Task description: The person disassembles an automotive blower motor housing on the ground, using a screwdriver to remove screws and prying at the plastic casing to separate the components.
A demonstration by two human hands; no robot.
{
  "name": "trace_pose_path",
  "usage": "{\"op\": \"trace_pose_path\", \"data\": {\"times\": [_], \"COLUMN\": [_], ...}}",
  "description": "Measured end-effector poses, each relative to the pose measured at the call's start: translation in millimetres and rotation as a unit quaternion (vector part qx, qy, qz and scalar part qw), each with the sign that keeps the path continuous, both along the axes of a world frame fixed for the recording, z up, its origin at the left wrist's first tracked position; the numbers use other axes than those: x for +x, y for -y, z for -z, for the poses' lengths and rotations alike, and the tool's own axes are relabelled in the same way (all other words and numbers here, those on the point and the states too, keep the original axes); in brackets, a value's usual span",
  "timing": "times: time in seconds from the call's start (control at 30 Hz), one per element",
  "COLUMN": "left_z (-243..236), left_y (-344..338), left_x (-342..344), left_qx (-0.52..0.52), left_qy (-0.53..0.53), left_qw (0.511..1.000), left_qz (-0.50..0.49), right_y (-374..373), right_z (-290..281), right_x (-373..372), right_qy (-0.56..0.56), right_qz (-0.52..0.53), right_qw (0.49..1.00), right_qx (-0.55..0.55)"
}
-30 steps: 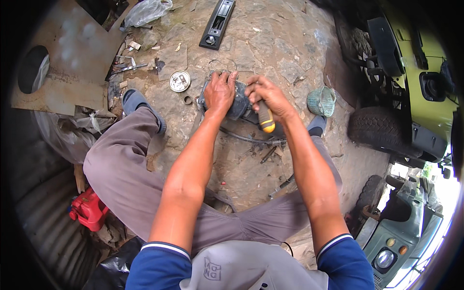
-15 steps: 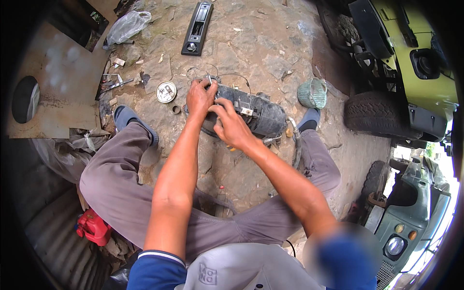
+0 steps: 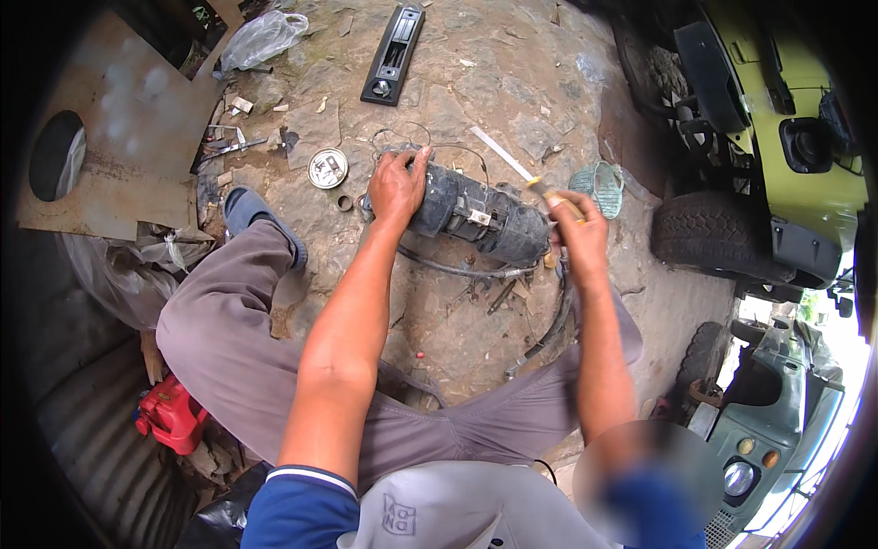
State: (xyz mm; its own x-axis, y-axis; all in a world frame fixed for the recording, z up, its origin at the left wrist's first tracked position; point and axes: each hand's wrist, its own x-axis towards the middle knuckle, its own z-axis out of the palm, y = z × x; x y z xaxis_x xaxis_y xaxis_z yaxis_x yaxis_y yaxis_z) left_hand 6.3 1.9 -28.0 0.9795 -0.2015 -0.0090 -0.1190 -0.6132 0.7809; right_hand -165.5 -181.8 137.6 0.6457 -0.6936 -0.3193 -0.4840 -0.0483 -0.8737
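A dirty black cylindrical motor (image 3: 448,203) lies on its side on the stone floor between my legs, with thin wires looping from its far left end. My left hand (image 3: 397,190) is closed over that left end, fingers bent around it. At the other end of the motor, my right hand (image 3: 582,231) grips a yellow-handled screwdriver (image 3: 540,186). Its long pale shaft points away and to the left, lifted clear of the motor and slightly smeared by motion. A black hose (image 3: 555,316) runs along the near side of the motor and curves toward my right leg.
Beyond the motor lies a long black panel (image 3: 393,55). A round tin (image 3: 327,168) and a small metal ring (image 3: 344,202) sit left, a green woven basket (image 3: 599,188) right. Scattered tools (image 3: 233,146) lie far left. A vehicle tyre (image 3: 713,220) stands at right.
My right hand has swung right, away from my left hand, and the screwdriver now shows in full. My left hand stays at the motor's left end. The whole view has shifted slightly.
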Motion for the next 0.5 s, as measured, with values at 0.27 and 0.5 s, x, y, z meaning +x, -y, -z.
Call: {"op": "trace_pose_path", "data": {"times": [0.27, 0.5], "left_z": [-5, -5], "left_y": [2, -1], "left_x": [-1, -1], "left_qx": [-0.006, -0.006], "left_qy": [0.004, -0.012], "left_qw": [1.0, 1.0], "left_qz": [-0.008, -0.009], "right_y": [49, 31], "right_z": [-18, -11], "right_x": [29, 43], "right_qy": [-0.273, -0.276], "right_qz": [-0.215, -0.242], "right_qw": [0.89, 0.879], "right_qx": [-0.296, -0.305]}}
